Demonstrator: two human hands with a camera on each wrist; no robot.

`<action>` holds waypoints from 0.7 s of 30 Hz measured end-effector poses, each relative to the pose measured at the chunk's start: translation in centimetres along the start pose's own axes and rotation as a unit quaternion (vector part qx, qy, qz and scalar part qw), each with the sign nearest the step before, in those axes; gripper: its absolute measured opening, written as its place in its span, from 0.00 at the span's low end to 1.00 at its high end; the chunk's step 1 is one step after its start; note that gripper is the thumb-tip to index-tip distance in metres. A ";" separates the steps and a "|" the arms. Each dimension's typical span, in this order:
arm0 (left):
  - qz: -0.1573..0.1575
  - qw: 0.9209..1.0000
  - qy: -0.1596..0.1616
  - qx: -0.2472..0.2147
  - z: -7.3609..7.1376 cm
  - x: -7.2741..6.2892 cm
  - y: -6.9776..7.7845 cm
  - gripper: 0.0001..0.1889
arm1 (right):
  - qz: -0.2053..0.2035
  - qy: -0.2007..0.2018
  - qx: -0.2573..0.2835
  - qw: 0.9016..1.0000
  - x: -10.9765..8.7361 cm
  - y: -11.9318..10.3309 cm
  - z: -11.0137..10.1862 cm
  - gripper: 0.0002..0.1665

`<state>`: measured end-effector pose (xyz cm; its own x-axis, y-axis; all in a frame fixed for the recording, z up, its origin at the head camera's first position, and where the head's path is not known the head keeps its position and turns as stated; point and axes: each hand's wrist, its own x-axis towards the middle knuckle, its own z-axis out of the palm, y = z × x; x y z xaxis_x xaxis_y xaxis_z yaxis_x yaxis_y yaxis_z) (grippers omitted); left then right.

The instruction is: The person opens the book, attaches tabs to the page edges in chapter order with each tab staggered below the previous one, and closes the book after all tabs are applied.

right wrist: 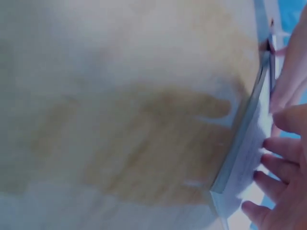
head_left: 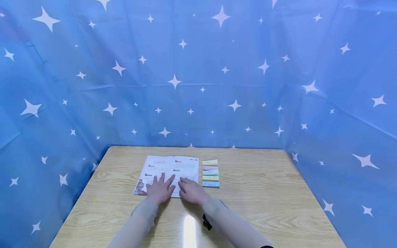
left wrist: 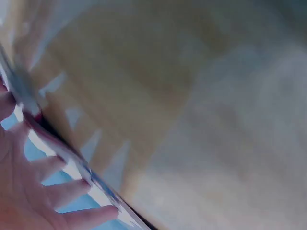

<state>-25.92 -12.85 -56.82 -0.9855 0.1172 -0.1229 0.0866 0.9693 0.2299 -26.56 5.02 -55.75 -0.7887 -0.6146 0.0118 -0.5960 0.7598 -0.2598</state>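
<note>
An open book (head_left: 186,165) lies on the wooden table, with printed text on both pages and a coloured picture at its lower left corner. My left hand (head_left: 159,189) rests on the lower part of the left page, fingers spread and straight. On the lower right page lies my right hand (head_left: 193,191), its fingers lightly bent and holding nothing. In the left wrist view the spread fingers (left wrist: 72,191) reach over the book's near edge (left wrist: 91,177). The right wrist view has the right hand (right wrist: 283,177) over the page, close to the book's corner.
Right of the book, several coloured paper strips (head_left: 211,173) with handwriting lie in a column. The wooden table (head_left: 263,193) reaches back to a blue curtain (head_left: 198,69) with white stars, which also hangs at both sides. A dark object (head_left: 207,222) shows under the right forearm.
</note>
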 end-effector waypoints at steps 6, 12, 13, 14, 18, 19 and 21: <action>0.016 0.999 0.024 -0.025 -1.0 1.4 -0.8 0.26 | 0.029 -0.004 0.015 0.999 1.7 0.7 -0.4 0.30; 0.010 1.000 0.021 -0.021 -1.4 2.2 -1.6 0.22 | 0.036 0.002 0.012 0.999 2.4 0.8 -0.6 0.31; 0.006 1.000 0.020 -0.020 -1.3 2.2 -1.8 0.22 | 0.038 -0.001 0.011 0.999 2.7 0.8 -0.6 0.31; 0.001 1.000 0.018 -0.018 -1.3 2.0 -2.0 0.22 | 0.038 -0.005 0.008 0.999 3.0 0.7 -0.5 0.31; -0.015 1.000 0.000 -0.007 -1.1 1.3 -2.8 0.25 | 0.026 -0.028 -0.017 0.999 4.7 0.5 -0.1 0.29; -0.016 1.000 -0.001 -0.006 -1.1 1.2 -2.9 0.25 | 0.024 -0.034 -0.026 0.999 5.2 0.4 0.0 0.28; -0.015 1.000 -0.002 -0.009 -1.2 1.1 -2.9 0.24 | 0.024 -0.042 -0.038 0.998 6.0 0.4 0.0 0.28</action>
<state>-27.41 -15.82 -56.48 -0.9869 0.0884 -0.1348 0.0535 0.9686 0.2429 -31.54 1.59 -55.75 -0.8027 -0.5909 -0.0803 -0.5708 0.8003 -0.1835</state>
